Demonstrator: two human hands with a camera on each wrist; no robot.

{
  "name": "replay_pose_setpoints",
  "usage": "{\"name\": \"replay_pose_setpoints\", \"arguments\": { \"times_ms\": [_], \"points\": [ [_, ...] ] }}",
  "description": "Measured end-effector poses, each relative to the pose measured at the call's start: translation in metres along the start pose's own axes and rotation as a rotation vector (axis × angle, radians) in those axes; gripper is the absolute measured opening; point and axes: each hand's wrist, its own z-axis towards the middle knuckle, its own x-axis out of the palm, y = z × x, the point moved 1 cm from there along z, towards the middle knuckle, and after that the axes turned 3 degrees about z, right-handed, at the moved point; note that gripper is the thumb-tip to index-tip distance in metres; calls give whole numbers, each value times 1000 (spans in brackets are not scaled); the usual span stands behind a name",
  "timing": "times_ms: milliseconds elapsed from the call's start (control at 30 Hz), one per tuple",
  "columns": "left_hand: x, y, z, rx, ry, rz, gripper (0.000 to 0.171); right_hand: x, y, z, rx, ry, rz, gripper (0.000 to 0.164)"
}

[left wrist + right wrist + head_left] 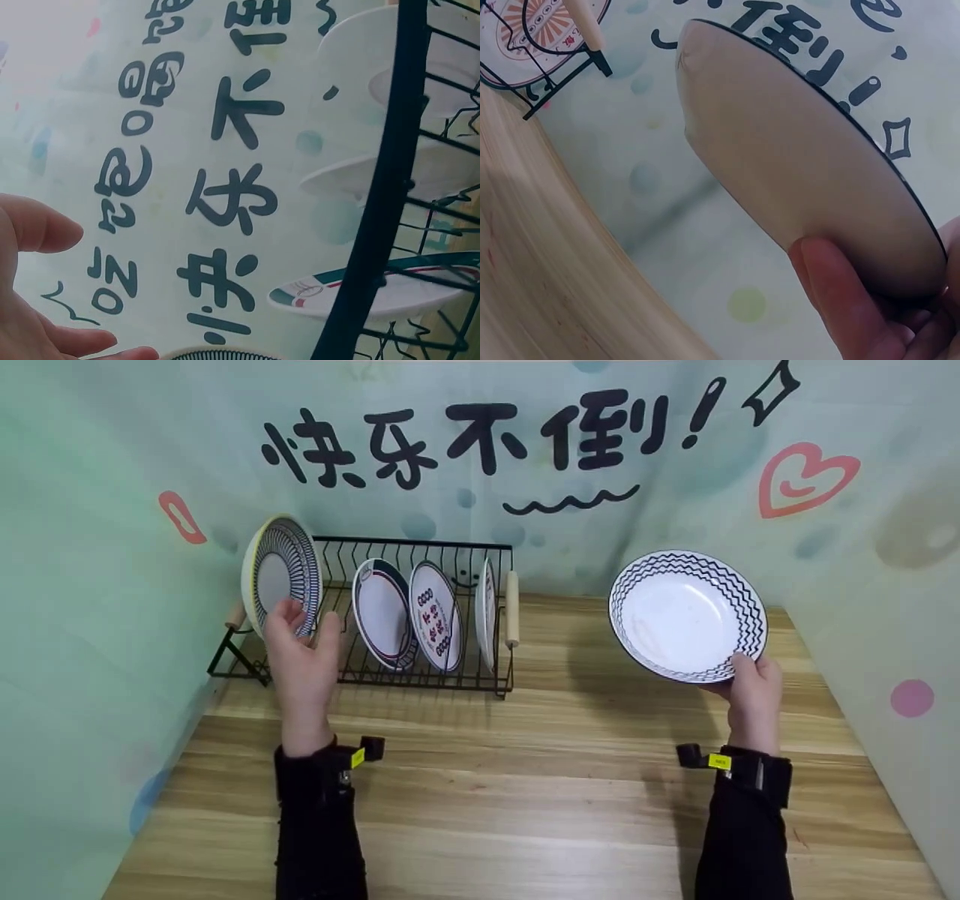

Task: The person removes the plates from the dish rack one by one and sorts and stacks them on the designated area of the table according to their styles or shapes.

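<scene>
My right hand (754, 697) grips the lower right rim of a white shallow bowl (675, 622), thumb on the inner side and fingers beneath. Black zigzag lines ring this bowl; the right wrist view shows its plain underside (795, 165), tilted above the table. Over at the left, my left hand (304, 667) is at a striped bowl (274, 566) with a yellow edge, standing at the left end of a black wire dish rack (420, 686). Thumb and fingers (45, 225) are spread; whether they touch the bowl I cannot tell.
Several plates stand upright in the rack, among them a dark-rimmed one (382, 615), one with red print (435, 619) and one seen edge-on (486, 615). The rack has wooden handles (512, 607). A printed cloth (562, 525) hangs behind the wooden table (510, 795).
</scene>
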Motion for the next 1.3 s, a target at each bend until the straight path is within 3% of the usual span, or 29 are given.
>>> {"name": "replay_pose_setpoints", "arguments": {
  "times_ms": [200, 500, 667, 933, 1300],
  "points": [
    [-10, 2, 2, -3, -30, -3, 63, -8, -3, 5, 24, -22, 11, 21],
    [-28, 7, 8, -87, -67, -23, 63, -21, -7, 9, 87, -37, -16, 25],
    [-34, 10, 9, -124, -96, -59, 62, -28, -10, 11, 90, -43, 7, 42],
    [-38, 14, 13, -230, -116, -11, 64, -40, -12, 13, 126, -42, 53, 50],
    [-33, 23, 17, -227, -148, 135, 64, -51, -15, 14, 173, -50, 68, 53]
  ]
}}
